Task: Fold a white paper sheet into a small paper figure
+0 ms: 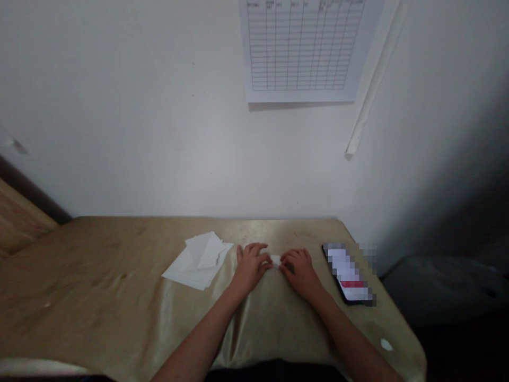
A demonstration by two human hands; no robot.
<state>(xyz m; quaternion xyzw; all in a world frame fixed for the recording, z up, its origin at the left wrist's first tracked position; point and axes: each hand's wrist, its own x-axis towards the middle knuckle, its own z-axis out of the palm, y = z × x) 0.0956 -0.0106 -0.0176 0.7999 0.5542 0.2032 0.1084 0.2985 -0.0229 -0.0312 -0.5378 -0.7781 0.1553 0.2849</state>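
Both of my hands rest on a table covered with a shiny beige cloth point(119, 297). My left hand point(251, 263) and my right hand point(299, 268) meet over a small white piece of paper point(275, 260). Fingers of both hands are curled and pinch that paper between them; most of it is hidden under the fingertips. A loose stack of white paper sheets point(199, 259) lies just left of my left hand.
A phone point(350, 276) with a lit screen lies to the right of my right hand, near the table's right edge. A small white scrap point(386, 345) sits at the front right corner. A printed grid sheet point(304, 48) hangs on the white wall behind.
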